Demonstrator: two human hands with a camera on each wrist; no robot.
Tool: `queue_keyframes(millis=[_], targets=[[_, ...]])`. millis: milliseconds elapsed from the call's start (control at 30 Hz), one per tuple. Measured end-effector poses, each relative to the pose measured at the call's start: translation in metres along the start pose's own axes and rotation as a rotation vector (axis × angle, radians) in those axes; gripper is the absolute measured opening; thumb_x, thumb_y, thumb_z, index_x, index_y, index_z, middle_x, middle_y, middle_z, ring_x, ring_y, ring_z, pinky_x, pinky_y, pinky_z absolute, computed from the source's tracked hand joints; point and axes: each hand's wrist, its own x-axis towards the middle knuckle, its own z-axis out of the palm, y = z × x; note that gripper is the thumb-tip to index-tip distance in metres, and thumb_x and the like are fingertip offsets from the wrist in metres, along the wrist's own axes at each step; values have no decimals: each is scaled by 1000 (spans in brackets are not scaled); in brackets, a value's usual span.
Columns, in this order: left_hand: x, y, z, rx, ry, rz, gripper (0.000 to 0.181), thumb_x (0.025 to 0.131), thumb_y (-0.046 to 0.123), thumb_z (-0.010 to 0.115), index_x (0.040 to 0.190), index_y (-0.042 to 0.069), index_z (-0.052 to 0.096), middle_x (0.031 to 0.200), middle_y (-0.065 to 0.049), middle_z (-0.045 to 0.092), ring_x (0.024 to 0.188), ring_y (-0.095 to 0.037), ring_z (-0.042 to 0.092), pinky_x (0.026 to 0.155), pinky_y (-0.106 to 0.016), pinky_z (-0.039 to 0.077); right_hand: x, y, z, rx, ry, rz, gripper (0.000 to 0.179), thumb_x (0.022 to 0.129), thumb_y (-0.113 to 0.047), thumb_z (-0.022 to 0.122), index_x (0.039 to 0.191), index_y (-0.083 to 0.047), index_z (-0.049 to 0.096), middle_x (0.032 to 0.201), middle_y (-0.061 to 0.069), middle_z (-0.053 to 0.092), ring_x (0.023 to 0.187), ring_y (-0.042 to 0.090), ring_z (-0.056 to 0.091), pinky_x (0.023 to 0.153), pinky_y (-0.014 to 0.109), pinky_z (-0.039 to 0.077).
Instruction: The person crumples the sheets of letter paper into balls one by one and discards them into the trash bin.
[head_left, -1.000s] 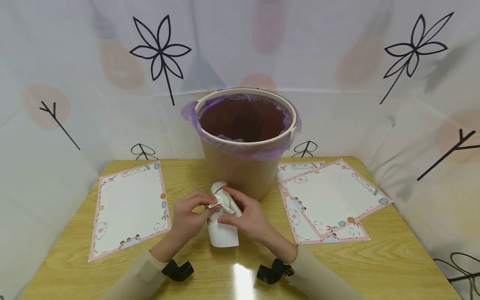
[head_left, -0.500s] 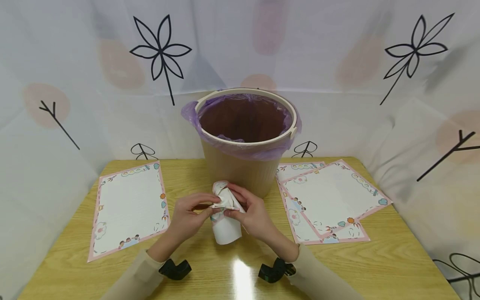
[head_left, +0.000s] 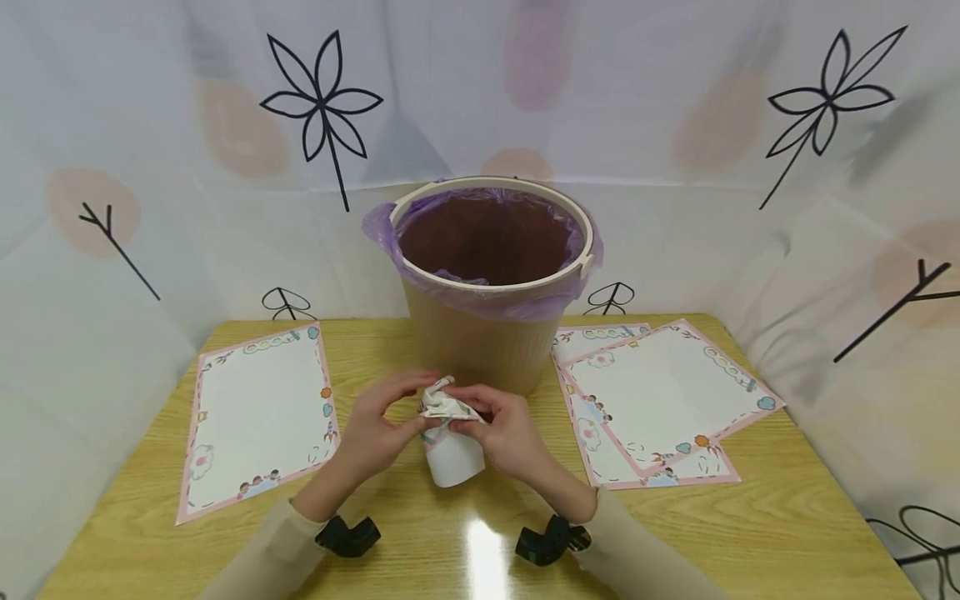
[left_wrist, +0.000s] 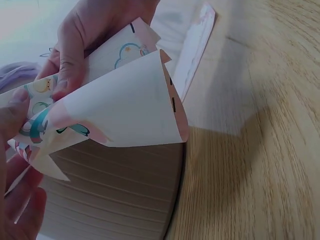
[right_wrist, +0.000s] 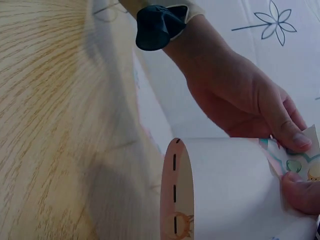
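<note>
A white sheet of paper [head_left: 456, 462] with a pink printed border is between both hands, in front of the bin. Its upper part is crumpled, while the lower part curls into a loose tube, as the left wrist view shows of the paper [left_wrist: 125, 105]. My left hand [head_left: 378, 427] grips the crumpled part from the left, thumb in front and fingers spread around the far side. From the right, my right hand [head_left: 508, 429] pinches the same part, its thumb close to the left thumb. The paper's open curled edge [right_wrist: 177, 190] faces the right wrist camera.
A beige bin [head_left: 480, 342] lined with a purple bag [head_left: 382, 229] stands behind the hands. One bordered sheet [head_left: 262, 408] lies at left. Two overlapping sheets [head_left: 675, 392] lie at right on the wooden table [head_left: 420, 550]. A printed cloth [head_left: 465, 100] hangs behind.
The paper's top has been squeezed into a smaller, lower crumple. My left fingers have lifted and reached over toward its top; the lower tube has shifted slightly right.
</note>
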Motion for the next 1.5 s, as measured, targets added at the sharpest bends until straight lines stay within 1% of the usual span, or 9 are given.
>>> queue_keyframes(millis=[300,533,733,867,1033,1100,1200,1300,1500], targets=[[-2,2,5,-115,-66,-59,41,82,-9,76,122,-2,67,121,-16,68,107,-30,67,84,-44,57,0,3,0,-82,56,-43,25,82,4,77,107,-2,76,102,9,75,96,19,70,78,26,55],[2,8,3,-149,-14,-157,28,85,-5,76,112,2,73,108,-9,74,100,-21,69,78,-42,58,0,3,7,-17,142,-77,27,76,9,80,102,0,76,103,12,74,99,25,69,83,31,56],[3,9,3,-93,52,-116,18,84,-3,77,101,2,77,94,-8,76,84,-20,72,70,-37,60,0,1,8,-105,181,-74,33,73,6,85,101,-4,70,101,8,61,99,26,66,84,31,56],[3,9,2,-64,90,-130,15,84,1,78,99,1,77,92,-9,76,79,-18,73,67,-30,59,-1,1,1,-109,102,-92,27,79,1,82,102,-4,69,102,9,63,99,26,66,80,34,57],[3,5,-2,-85,138,-272,17,83,6,80,100,3,78,92,-9,76,78,-13,72,63,-23,57,-4,1,-15,-54,-49,-105,18,94,-1,67,112,-3,71,118,11,68,105,22,64,80,36,57],[3,5,-5,-102,149,-317,18,83,6,80,100,2,78,92,-9,75,78,-12,72,62,-23,56,-5,1,-23,16,-135,-95,24,100,-1,54,120,0,68,128,14,64,113,22,62,86,36,55],[4,4,-8,-117,154,-352,18,83,7,80,101,2,78,93,-10,75,80,-11,72,61,-22,55,-5,2,-33,118,-240,-64,35,101,5,41,128,5,62,136,18,59,121,23,57,92,34,52],[5,4,-11,-132,166,-363,19,83,6,80,101,1,77,93,-11,75,80,-11,71,62,-22,55,-3,4,-41,194,-304,-49,35,97,11,43,127,9,60,139,22,56,129,26,53,99,36,48],[5,3,-10,-194,173,-377,18,84,2,78,101,-3,76,95,-15,75,81,-10,71,66,-23,56,-1,9,-40,183,-325,-130,30,89,14,64,119,12,64,133,25,58,124,28,56,97,51,48]])
